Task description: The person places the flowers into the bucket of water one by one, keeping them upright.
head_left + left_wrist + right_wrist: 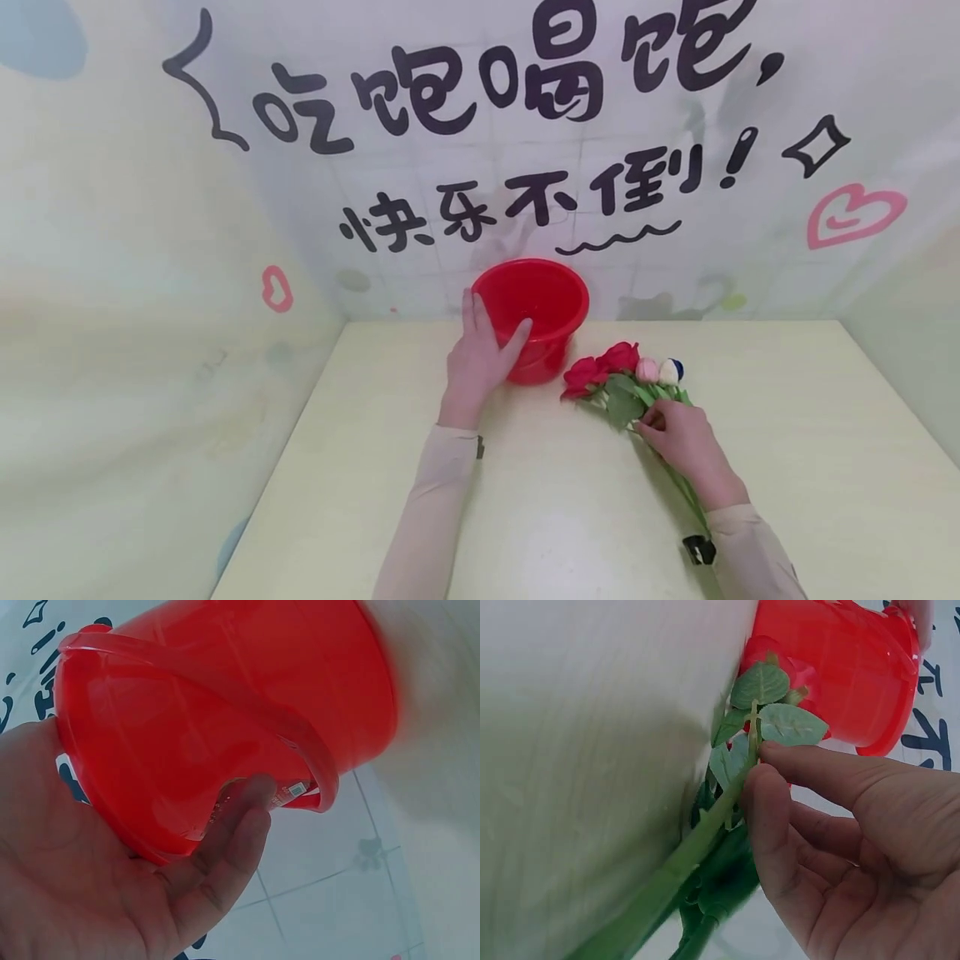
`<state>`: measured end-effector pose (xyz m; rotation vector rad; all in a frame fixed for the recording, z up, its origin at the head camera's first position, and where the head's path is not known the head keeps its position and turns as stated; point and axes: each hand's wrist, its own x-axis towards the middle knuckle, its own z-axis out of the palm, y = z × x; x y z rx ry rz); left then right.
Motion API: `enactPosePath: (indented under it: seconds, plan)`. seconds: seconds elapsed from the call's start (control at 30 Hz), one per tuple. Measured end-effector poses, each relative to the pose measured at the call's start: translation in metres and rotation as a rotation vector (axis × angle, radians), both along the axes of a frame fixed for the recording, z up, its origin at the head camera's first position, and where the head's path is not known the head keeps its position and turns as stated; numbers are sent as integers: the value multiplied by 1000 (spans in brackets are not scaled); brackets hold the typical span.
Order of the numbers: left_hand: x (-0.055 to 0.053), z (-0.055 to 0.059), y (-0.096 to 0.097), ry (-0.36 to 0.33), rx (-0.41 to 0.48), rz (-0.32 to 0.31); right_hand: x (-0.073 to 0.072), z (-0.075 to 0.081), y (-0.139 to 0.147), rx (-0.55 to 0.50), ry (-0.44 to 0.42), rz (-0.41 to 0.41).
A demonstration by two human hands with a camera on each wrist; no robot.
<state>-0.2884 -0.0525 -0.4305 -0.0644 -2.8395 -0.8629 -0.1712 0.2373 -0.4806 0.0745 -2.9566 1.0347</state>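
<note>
A red plastic bucket point(551, 357) stands on the table against the back wall. My left hand point(480, 358) holds its left rim, thumb over the edge and fingers along the outer side. The bucket's handle point(251, 701) hangs down across its outside in the left wrist view. To the right, a small bunch of flowers lies on the table: red roses point(621, 357), a pink flower point(647, 370), a white one point(668, 372) and a dark blue one behind. My right hand point(686, 437) pinches a green rose stem point(686, 855) between thumb and forefinger, below the leaves point(791, 724).
The pale tabletop point(547, 500) ends at a back wall point(420, 292) hung with a printed sheet of black characters and pink hearts. Another light sheet point(150, 358) closes off the left side. A printed label point(292, 793) shows on the bucket beside my left fingers.
</note>
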Motion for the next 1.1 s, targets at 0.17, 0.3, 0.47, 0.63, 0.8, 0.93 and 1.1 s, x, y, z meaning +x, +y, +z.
enactPosePath:
  seconds: [0.17,0.3,0.47,0.63,0.8,0.93,1.1]
  plan:
    - [-1,1,0,-9,-9,-6,-2,-1,-4,-18,-33,-3]
    - [-1,2,1,-17,-8,-6,-4,-1,-6,-25,-45,6]
    - [-1,4,2,-18,19,-18,-10,-6,-9,32,10,38]
    - [2,5,1,-30,35,-9,-14,-8,-11,76,14,79]
    - [1,3,3,-31,50,-11,-20,-3,-11,73,-44,71]
    - [0,4,3,-24,55,-3,-24,-1,-11,59,-61,72]
    - [1,3,1,-23,44,-2,-23,-1,-13,46,-78,61]
